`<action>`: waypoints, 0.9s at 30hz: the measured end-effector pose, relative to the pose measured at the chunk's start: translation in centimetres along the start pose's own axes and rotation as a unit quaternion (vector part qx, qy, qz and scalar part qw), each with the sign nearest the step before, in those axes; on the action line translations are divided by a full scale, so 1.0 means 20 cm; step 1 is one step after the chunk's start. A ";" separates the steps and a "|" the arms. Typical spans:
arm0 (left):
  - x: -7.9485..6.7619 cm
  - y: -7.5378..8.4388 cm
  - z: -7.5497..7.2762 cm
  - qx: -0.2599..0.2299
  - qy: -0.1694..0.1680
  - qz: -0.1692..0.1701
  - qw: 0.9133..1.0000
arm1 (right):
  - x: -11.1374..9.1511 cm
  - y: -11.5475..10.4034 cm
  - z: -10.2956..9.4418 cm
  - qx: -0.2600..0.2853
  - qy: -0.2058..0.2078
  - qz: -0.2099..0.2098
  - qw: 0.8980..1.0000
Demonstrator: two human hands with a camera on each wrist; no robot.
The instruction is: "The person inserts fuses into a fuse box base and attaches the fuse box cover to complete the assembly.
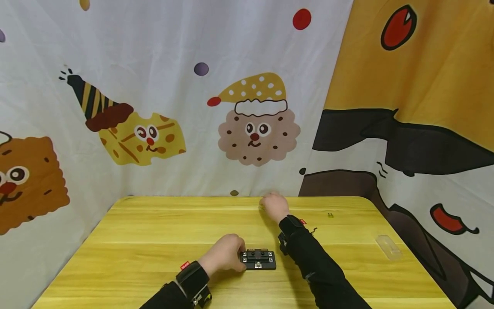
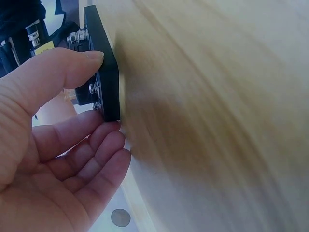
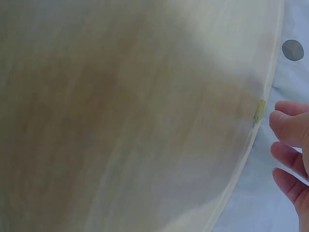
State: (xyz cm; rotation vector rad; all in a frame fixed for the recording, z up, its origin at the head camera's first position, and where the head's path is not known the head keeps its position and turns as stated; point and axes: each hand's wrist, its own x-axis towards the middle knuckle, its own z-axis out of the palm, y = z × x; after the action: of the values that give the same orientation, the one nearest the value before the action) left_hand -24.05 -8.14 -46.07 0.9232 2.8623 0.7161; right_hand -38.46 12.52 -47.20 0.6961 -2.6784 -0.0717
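Left fingers (image 2: 79,70) grip the block (image 1: 258,260) by one end, on the table (image 1: 154,249). Right fingers (image 3: 289,129) slightly parted, just beside a yellow piece (image 3: 259,112); gap clear only in right wrist view. Red tags (image 1: 185,265) at both wrists: lettering illegible.

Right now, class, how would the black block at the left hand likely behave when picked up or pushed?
The black block would probably stay stiff, as its thick base looks straight and unbent. That base, wider than the top part, should make it unlikely to roll or tip. Its metal screws hint it may feel heavy for its size.
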 end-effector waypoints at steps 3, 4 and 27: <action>0.00 0.00 0.00 0.001 0.000 0.001 1.000 | 0.00 0.00 0.01 -0.006 0.000 0.001 1.000; 0.00 -0.01 0.00 0.001 0.000 0.002 1.000 | 0.00 0.00 0.02 -0.007 0.001 0.000 1.000; 0.00 -0.01 0.00 -0.001 -0.002 0.008 1.000 | -0.01 0.03 0.09 -0.035 -0.002 0.023 0.999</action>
State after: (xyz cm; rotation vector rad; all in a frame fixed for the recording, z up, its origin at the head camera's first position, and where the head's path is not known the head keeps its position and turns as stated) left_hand -24.18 -8.18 -46.15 0.9488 2.8526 0.7168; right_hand -39.25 12.98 -48.80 0.6130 -2.6802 -0.1544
